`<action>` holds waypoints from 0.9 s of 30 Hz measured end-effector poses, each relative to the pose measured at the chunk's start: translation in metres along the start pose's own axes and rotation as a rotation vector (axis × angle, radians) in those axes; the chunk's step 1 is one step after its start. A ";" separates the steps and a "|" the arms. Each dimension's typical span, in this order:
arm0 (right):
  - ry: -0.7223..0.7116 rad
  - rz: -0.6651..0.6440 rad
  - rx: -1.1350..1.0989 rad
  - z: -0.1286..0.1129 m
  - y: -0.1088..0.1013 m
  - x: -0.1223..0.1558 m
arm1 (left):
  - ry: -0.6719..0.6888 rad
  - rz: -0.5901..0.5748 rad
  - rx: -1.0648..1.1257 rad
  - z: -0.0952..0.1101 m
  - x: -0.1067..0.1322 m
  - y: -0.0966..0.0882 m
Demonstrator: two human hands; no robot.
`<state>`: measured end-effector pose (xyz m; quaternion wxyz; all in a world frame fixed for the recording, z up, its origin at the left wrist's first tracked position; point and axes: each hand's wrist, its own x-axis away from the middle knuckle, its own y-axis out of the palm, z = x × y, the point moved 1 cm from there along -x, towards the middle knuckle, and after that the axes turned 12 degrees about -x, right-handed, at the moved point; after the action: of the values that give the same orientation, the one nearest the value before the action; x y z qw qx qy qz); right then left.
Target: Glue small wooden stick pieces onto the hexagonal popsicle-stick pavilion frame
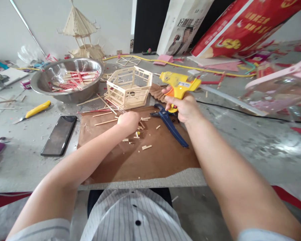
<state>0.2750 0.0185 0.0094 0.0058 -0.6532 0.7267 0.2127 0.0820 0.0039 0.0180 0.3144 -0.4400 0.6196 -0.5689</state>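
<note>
My right hand (pixel 184 106) is wrapped round the grip of a yellow glue gun (pixel 180 83), held above the table with its nozzle pointing left. My left hand (pixel 128 122) is closed, knuckles up, over small wooden stick pieces (pixel 146 147) on a brown paper sheet (pixel 140 157); what its fingers hold is hidden. Just beyond it stands a hexagonal frame of wooden sticks (pixel 129 86). Blue-handled cutters (pixel 170 124) lie on the paper below the glue gun.
A steel bowl (pixel 67 80) of red-and-wood sticks sits at back left, a stick pagoda model (pixel 81 33) behind it. A black phone (pixel 59 135) and a yellow-handled knife (pixel 34 110) lie left. The gun's black cord (pixel 240 112) runs right. Red banners and clutter fill the back right.
</note>
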 end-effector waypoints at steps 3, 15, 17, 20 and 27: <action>0.009 -0.012 0.008 0.001 0.000 0.000 | 0.020 -0.030 -0.010 0.002 -0.003 -0.004; 0.012 -0.014 0.049 0.002 -0.001 0.000 | 0.139 0.006 -0.052 0.005 -0.008 -0.004; 0.015 0.007 0.048 0.001 0.001 0.000 | 0.163 0.010 -0.067 0.007 -0.007 -0.004; 0.019 0.030 0.054 0.000 0.001 0.000 | 0.166 0.085 -0.038 0.007 -0.005 -0.004; -0.002 0.000 0.079 -0.001 0.000 0.001 | 0.115 0.277 0.233 -0.014 0.009 -0.011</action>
<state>0.2752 0.0175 0.0098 0.0321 -0.6524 0.7344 0.1845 0.0680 0.0021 0.0316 0.4027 -0.2779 0.6211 -0.6123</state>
